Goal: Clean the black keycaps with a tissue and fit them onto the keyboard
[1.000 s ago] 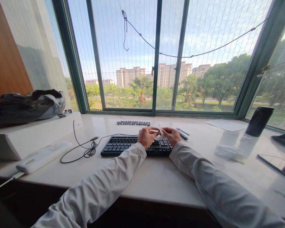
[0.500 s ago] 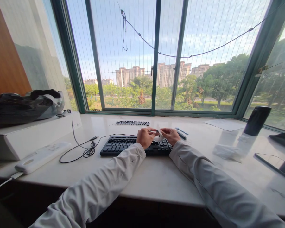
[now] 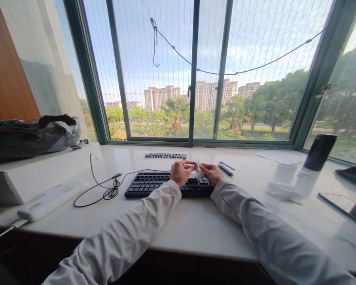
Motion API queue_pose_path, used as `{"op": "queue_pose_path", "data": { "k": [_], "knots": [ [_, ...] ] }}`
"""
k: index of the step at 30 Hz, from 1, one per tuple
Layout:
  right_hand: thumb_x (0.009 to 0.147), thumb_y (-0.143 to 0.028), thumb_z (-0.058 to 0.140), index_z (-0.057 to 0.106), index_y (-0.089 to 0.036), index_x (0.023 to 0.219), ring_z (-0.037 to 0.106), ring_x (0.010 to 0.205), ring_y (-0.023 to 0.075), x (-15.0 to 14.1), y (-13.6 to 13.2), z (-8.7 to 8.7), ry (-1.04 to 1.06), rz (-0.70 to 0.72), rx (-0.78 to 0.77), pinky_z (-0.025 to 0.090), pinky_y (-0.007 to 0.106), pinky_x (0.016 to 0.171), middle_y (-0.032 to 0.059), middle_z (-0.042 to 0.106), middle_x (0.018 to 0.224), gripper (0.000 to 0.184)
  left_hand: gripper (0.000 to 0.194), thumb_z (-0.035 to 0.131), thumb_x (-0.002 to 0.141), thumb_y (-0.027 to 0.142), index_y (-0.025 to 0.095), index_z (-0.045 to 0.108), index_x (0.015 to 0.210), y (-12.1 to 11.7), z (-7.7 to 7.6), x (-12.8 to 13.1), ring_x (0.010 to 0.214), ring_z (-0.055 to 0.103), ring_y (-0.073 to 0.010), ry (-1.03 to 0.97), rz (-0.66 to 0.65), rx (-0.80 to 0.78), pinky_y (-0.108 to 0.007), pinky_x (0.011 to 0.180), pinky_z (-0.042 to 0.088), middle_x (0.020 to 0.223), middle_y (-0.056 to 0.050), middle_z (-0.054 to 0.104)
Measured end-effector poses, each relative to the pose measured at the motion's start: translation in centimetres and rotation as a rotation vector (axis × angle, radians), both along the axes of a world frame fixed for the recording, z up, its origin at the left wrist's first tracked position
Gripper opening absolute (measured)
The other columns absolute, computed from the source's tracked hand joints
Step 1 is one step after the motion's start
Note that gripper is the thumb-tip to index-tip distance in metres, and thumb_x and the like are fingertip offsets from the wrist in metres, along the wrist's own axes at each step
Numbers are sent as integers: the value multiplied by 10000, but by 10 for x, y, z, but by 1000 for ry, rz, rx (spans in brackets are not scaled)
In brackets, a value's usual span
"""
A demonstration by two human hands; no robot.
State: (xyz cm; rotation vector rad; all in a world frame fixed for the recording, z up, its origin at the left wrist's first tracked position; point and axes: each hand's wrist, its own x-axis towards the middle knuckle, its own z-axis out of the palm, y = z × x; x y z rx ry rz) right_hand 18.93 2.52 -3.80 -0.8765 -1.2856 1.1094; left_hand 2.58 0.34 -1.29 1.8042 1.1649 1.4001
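Both hands meet above the right half of a black keyboard (image 3: 150, 184). Pinched in the fingers of my left hand (image 3: 179, 174) is a small dark keycap (image 3: 195, 163). My right hand (image 3: 213, 174) is closed on a thin white tissue (image 3: 197, 172), which hangs between the hands and touches the keycap. The top rows of the keyboard look bare of caps, while the lower rows still carry theirs. Behind it, loose keycaps (image 3: 166, 155) lie lined up in rows on the white table. My hands cover part of the keyboard's right side.
A dark pen-like tool (image 3: 225, 170) and a thin blue stick (image 3: 228, 165) lie right of my hands. Further right are crumpled tissue (image 3: 284, 191), a black cylinder (image 3: 319, 152) and a phone (image 3: 345, 208). Coiled cable (image 3: 111, 192), power strip (image 3: 52, 200) and white box (image 3: 44, 166) occupy the left.
The white tissue has shifted upward around the keycap between my fingertips. Both hands stay in nearly the same place, and the view has tilted slightly.
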Motion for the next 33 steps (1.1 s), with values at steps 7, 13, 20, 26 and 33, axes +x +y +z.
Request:
{"op": "queue_pose_path", "data": {
  "k": [7,13,20,26,33],
  "knots": [
    [556,-499,775,762,-171,806,629,628,166,-1,-1,0,-55,-115,42,500,310,664,37,736,742,412,327,732,697,422,185,725,922,-2,-1,1,714,704,-179,0,10,-4,-245,650,542,785,-66,749],
    [603,-537,737,767,-187,861,665,739,222,2,-2,-1,-206,-266,140,519,342,707,63,747,839,436,385,733,674,483,196,724,931,3,-6,2,748,705,-181,-30,9,-34,-253,683,534,817,-70,749],
    [667,-544,674,767,-198,862,687,827,250,2,-6,2,-405,-404,176,535,317,710,54,749,838,407,448,761,605,531,178,723,879,9,-12,2,752,702,-195,-63,2,-41,-258,676,526,804,-84,745],
    [682,-532,664,768,-210,862,686,852,256,4,-5,4,-408,-399,151,529,312,718,39,750,837,383,418,760,605,520,175,723,837,10,-9,0,718,695,-188,-57,48,-58,-251,628,520,782,-77,740],
    [613,-530,737,764,-178,890,682,765,227,7,6,-2,-142,-263,35,531,298,687,57,744,795,449,387,768,642,428,156,712,911,13,-7,-1,705,691,-169,-181,-6,-86,-242,630,536,802,-75,745]
  ]
}}
